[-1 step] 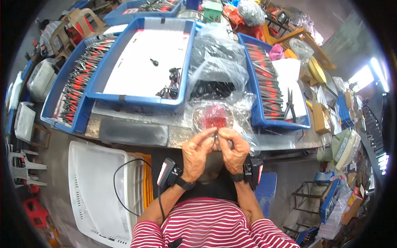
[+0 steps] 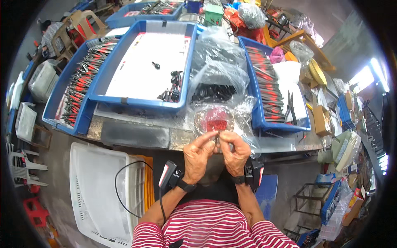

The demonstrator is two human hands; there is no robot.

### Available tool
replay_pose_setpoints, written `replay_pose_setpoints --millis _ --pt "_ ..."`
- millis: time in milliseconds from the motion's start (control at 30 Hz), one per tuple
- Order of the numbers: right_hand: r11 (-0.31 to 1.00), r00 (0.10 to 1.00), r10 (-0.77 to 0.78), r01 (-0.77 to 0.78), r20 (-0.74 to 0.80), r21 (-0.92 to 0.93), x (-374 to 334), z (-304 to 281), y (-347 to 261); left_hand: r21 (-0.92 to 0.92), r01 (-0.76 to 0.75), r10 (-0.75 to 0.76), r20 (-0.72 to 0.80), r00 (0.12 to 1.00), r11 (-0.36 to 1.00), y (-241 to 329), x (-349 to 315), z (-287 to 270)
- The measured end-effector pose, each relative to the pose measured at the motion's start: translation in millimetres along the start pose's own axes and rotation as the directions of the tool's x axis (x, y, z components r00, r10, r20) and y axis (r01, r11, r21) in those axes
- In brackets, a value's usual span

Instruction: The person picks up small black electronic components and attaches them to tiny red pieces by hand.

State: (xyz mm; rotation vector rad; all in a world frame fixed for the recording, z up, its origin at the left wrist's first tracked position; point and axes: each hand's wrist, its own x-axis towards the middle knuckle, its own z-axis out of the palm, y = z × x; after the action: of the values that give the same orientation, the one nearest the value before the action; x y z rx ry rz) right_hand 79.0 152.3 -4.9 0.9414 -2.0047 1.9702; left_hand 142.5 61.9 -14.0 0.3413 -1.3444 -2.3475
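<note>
At the table's front edge my left hand (image 2: 196, 160) and my right hand (image 2: 235, 155) meet, thumbs and forefingers pinched together. Between the fingertips sits a tiny dark piece, mostly covered and too small to name. Just beyond the fingers is a round clear dish (image 2: 199, 120) with small red parts (image 2: 217, 125) in it. Behind the dish, an open clear plastic bag (image 2: 219, 71) holds many black parts (image 2: 214, 91). Both wrists wear black straps with a small device attached.
Left of the bag stands a blue tray (image 2: 140, 101) with a few black pieces on white sheeting. Blue trays of red-and-black pliers flank it, at left (image 2: 49, 110) and right (image 2: 256, 118). A white plastic crate (image 2: 97, 190) stands on the floor below left.
The table and trays sit slightly lower in the picture. My hands stay together at the same place, with only slight finger movement.
</note>
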Motion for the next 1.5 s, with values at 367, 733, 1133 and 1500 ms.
replay_pose_setpoints --millis 367,733,1133,1500 --pt "0.892 0.917 0.342 -0.385 0.203 0.237 0.3 -19.5 -11.8 0.427 -0.19 0.096 0.233 0.968 0.884 17.0 -5.4 -17.5" --pt "0.884 0.81 0.358 -0.454 0.465 0.11 -6.5 -34.9 -8.1 0.534 -0.368 0.12 0.442 0.889 0.761 31.4 -12.8 -35.4" --pt "0.862 0.705 0.452 -0.504 0.547 -0.062 -8.9 -36.3 -17.3 0.587 -0.327 0.061 0.425 0.903 0.741 36.1 -26.4 -38.7" --pt "0.733 0.674 0.537 -0.67 0.508 0.114 -29.0 -41.6 -15.2 0.499 -0.427 0.154 0.498 0.853 0.754 18.7 -38.4 -36.0"
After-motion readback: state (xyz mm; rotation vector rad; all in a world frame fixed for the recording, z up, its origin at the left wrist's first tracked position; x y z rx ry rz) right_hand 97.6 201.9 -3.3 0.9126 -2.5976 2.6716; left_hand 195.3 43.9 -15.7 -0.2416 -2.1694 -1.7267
